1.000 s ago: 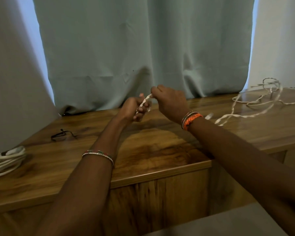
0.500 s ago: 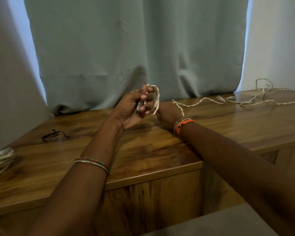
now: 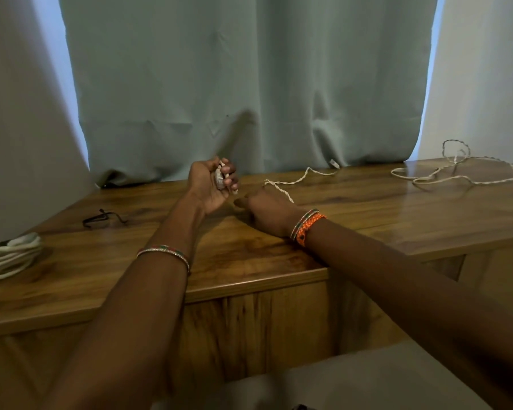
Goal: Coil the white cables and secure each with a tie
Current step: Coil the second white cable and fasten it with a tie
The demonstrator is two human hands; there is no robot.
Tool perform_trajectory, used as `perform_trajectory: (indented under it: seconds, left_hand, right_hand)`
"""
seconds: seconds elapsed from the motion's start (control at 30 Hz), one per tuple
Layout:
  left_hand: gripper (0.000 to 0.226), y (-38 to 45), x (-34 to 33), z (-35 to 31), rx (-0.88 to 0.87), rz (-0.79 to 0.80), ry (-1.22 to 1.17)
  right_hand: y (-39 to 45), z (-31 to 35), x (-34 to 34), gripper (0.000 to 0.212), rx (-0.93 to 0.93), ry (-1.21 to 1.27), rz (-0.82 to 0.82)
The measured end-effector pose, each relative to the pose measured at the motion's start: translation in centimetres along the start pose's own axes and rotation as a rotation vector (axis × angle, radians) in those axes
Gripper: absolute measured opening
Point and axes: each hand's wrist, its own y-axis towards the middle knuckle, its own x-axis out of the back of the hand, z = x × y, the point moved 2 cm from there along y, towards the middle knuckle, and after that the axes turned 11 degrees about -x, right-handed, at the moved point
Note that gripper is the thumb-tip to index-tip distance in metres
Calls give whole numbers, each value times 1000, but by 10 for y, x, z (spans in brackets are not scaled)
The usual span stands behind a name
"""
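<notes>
The left hand (image 3: 212,184) is raised over the worktop (image 3: 249,255), palm up, fingers curled round a small bundle of white cable (image 3: 301,179). From there the cable runs to the right hand (image 3: 267,213), which lies low just beside the left (knuckles up, so whether its fingers pinch the cable I cannot tell), then trails off beyond it in loose loops to the far right. Well left of the left hand lie a black tie (image 3: 102,217) and a finished coil (image 3: 9,257).
</notes>
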Motion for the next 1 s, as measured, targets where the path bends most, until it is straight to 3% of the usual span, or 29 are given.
perform_trajectory:
  seconds: [0.17,0.33,0.57,0.63,0.8,1.0]
  left_hand:
    - [32,-10,-11,5,16,60,300]
    - [35,-20,-15,24,-45,144,841]
    - [40,-24,-18,20,-77,253,1128]
    - [41,-25,-22,18,-37,265,1028]
    - [38,-26,-38,21,128,285,472]
    - [41,-39,-52,23,250,444,157]
  right_hand:
    - [-20,8,14,24,22,208,-3]
    - [-38,10,29,20,-35,338,-34]
    - [-26,-18,70,23,-44,94,-52]
    - [-20,-40,84,21,-104,63,-138]
    - [2,-75,89,24,-334,175,-395]
    - [39,-73,61,35,-473,277,-385]
